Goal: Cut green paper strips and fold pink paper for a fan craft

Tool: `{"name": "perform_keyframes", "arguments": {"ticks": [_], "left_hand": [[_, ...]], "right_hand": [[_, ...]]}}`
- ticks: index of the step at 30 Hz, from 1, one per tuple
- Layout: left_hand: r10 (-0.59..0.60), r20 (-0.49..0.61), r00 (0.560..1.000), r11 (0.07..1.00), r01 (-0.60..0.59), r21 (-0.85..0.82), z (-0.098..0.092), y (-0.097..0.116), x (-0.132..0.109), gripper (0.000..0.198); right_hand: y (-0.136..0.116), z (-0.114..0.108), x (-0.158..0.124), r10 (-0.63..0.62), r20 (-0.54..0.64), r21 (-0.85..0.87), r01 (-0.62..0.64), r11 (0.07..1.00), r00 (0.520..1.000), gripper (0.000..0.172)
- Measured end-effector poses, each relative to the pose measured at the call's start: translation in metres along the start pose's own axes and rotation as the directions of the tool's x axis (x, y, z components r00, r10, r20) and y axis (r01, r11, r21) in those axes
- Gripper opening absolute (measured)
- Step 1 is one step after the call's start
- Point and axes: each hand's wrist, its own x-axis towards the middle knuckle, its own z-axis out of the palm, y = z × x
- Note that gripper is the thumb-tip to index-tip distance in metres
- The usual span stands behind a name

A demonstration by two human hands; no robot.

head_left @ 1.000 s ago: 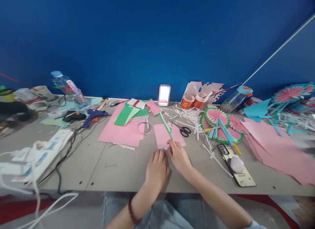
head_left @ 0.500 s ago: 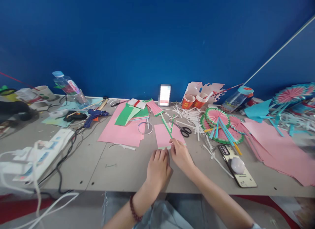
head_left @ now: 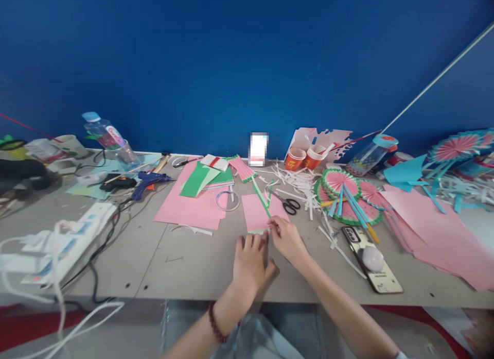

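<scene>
A small pink paper sheet (head_left: 257, 212) with a green edge lies on the grey table (head_left: 185, 261) in front of me. A thin green strip (head_left: 261, 198) runs across it. My left hand (head_left: 251, 261) rests flat at the sheet's near edge, fingers stretched on the paper. My right hand (head_left: 287, 239) pinches the near right part of the sheet's edge with fingertips together. Black-handled scissors (head_left: 287, 204) lie just beyond the sheet to the right.
Large pink and green sheets (head_left: 193, 199) lie at left, with a glue gun (head_left: 146, 181), cables and a power strip (head_left: 73, 235). Paper fans (head_left: 343, 194), white scraps, orange cups (head_left: 304, 158), a phone (head_left: 370, 258) and a pink stack (head_left: 436, 235) lie at right.
My right hand has slid a little right and away along the sheet's near edge. My left hand has shifted slightly, its thumb now spread out. The sheet stays in place.
</scene>
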Motion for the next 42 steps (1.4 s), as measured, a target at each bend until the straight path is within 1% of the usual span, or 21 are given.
{"name": "perform_keyframes", "arguments": {"ticks": [3, 5, 8, 10, 11, 13, 15, 17, 19, 20, 21, 23, 25, 28, 30, 31, 33, 35, 37, 39, 42], "left_hand": [[0.014, 0.016, 1.0, 1.0, -0.014, -0.025, -0.003, 0.003, -0.001, 0.052], [0.03, 0.018, 0.999, 0.998, -0.029, -0.049, -0.008, 0.002, -0.003, 0.052], [0.052, 0.043, 0.998, 0.994, -0.047, -0.098, -0.023, -0.012, -0.002, 0.051], [0.099, 0.113, 0.989, 0.984, -0.081, -0.156, -0.036, -0.032, 0.005, 0.046], [0.113, 0.117, 0.987, 0.98, -0.091, -0.174, -0.043, -0.044, 0.011, 0.044], [0.101, 0.085, 0.991, 0.985, -0.088, -0.15, -0.054, -0.072, 0.025, 0.041], [0.069, 0.07, 0.995, 0.992, -0.062, -0.106, -0.059, -0.099, 0.042, 0.041], [0.064, 0.069, 0.996, 0.994, -0.057, -0.095, -0.057, -0.122, 0.056, 0.043], [0.054, 0.038, 0.998, 0.995, -0.051, -0.083, -0.05, -0.14, 0.064, 0.045], [0.029, 0.026, 0.999, 0.998, -0.027, -0.065, -0.045, -0.147, 0.066, 0.044], [0.001, 0.021, 1.0, 0.999, 0.0, -0.052, -0.041, -0.153, 0.067, 0.038], [0.002, 0.028, 1.0, 0.997, 0.0, -0.082, -0.032, -0.161, 0.067, 0.026], [0.029, 0.009, 1.0, 0.992, -0.028, -0.122, -0.027, -0.164, 0.067, 0.021], [0.034, -0.04, 0.999, 0.979, -0.041, -0.201, -0.026, -0.157, 0.067, 0.017], [0.004, -0.042, 0.999, 0.939, -0.019, -0.344, -0.03, -0.147, 0.066, 0.015], [-0.018, -0.031, 0.999, 0.894, 0.002, -0.448, -0.032, -0.141, 0.064, 0.015], [0.001, 0.005, 1.0, 0.746, 0.003, -0.666, -0.034, -0.127, 0.06, 0.015], [0.043, 0.035, 0.998, 0.602, 0.002, -0.798, -0.035, -0.114, 0.056, 0.017], [0.097, 0.059, 0.994, 0.484, 0.005, -0.875, -0.035, -0.104, 0.052, 0.02], [0.155, 0.084, 0.984, 0.381, 0.019, -0.924, -0.035, -0.096, 0.05, 0.022], [0.207, 0.11, 0.972, 0.291, 0.047, -0.956, -0.037, -0.091, 0.048, 0.024]], "right_hand": [[0.002, -0.001, 0.001, 0.004, -0.001, -0.01, -0.005, 1.0, 1.0, 0.023], [0.004, 0.0, 0.003, -0.001, -0.002, -0.008, 0.001, 1.0, 1.0, 0.024], [0.007, 0.001, 0.004, -0.02, -0.004, 0.006, 0.02, 1.0, 1.0, 0.024], [0.009, 0.001, 0.004, -0.028, -0.005, 0.001, 0.028, 1.0, 1.0, 0.023], [0.01, 0.002, 0.004, -0.03, -0.005, -0.003, 0.03, 1.0, 1.0, 0.023], [0.01, 0.002, 0.004, -0.024, 0.0, -0.011, 0.024, 1.0, 1.0, 0.023], [0.009, 0.001, 0.004, -0.004, 0.008, -0.014, 0.004, 1.0, 1.0, 0.024], [0.008, 0.001, 0.004, 0.003, 0.016, -0.011, -0.002, 1.0, 1.0, 0.024], [0.005, 0.001, 0.004, -0.019, 0.022, -0.011, 0.019, 1.0, 1.0, 0.025], [0.004, 0.001, 0.004, -0.032, 0.026, -0.02, 0.033, 0.999, 0.999, 0.026], [0.003, 0.001, 0.004, -0.042, 0.032, -0.037, 0.043, 0.998, 0.999, 0.026], [0.0, 0.003, 0.002, -0.042, 0.049, -0.096, 0.047, 0.994, 0.998, 0.026], [-0.002, 0.005, -0.001, -0.032, 0.06, -0.182, 0.042, 0.982, 0.998, 0.024], [-0.002, 0.006, -0.003, -0.04, 0.055, -0.308, 0.055, 0.95, 0.998, 0.022], [-0.002, 0.004, -0.002, -0.056, 0.052, -0.346, 0.071, 0.936, 0.997, 0.023], [-0.002, 0.003, -0.002, -0.066, 0.049, -0.342, 0.079, 0.936, 0.997, 0.024], [-0.005, 0.0, -0.001, -0.099, 0.017, -0.263, 0.1, 0.96, 0.995, 0.027], [-0.009, -0.002, 0.0, -0.15, -0.065, -0.098, 0.143, 0.985, 0.987, 0.033], [-0.014, -0.004, -0.002, -0.201, -0.182, 0.07, 0.217, 0.974, 0.962, 0.039], [-0.02, -0.005, -0.004, -0.24, -0.259, 0.163, 0.288, 0.944, 0.935, 0.042], [-0.025, -0.007, -0.007, -0.277, -0.267, 0.211, 0.337, 0.918, 0.923, 0.041]]}}
